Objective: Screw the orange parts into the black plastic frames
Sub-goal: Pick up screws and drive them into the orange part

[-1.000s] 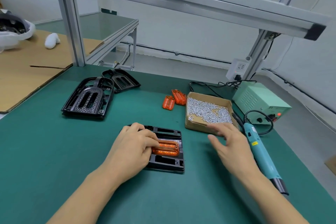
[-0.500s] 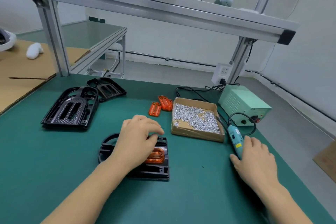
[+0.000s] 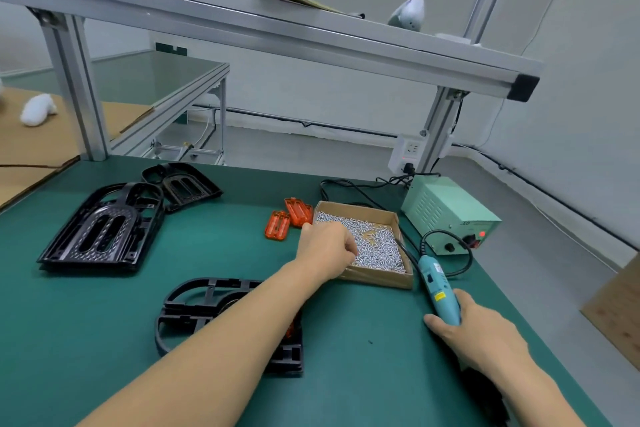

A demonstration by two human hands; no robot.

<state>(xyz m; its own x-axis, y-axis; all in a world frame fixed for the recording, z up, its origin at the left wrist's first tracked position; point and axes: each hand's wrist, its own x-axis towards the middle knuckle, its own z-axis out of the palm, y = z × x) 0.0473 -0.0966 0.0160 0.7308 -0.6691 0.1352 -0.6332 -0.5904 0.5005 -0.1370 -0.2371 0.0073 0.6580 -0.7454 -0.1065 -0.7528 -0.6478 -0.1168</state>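
Note:
A black plastic frame (image 3: 204, 305) lies on the green mat near the front, and my left forearm crosses over it. Only a sliver of the orange part (image 3: 289, 332) set in it shows. Two loose orange parts (image 3: 277, 225) (image 3: 298, 211) lie left of the cardboard screw box (image 3: 379, 279). My left hand (image 3: 327, 250) reaches into that box, its fingers curled down and pinching among the silver screws (image 3: 377, 246). My right hand (image 3: 485, 340) grips the teal electric screwdriver (image 3: 437, 284), which lies on the mat right of the box.
A stack of black frames (image 3: 104, 229) sits at the left, with another frame (image 3: 185, 184) behind it. The green power supply (image 3: 450, 215) stands at the back right, its cable looping to the screwdriver. An aluminium shelf rail (image 3: 277, 42) runs overhead.
My left hand left the frame and moved right into the screw box. My right hand closed round the screwdriver's handle. The view tilted upward.

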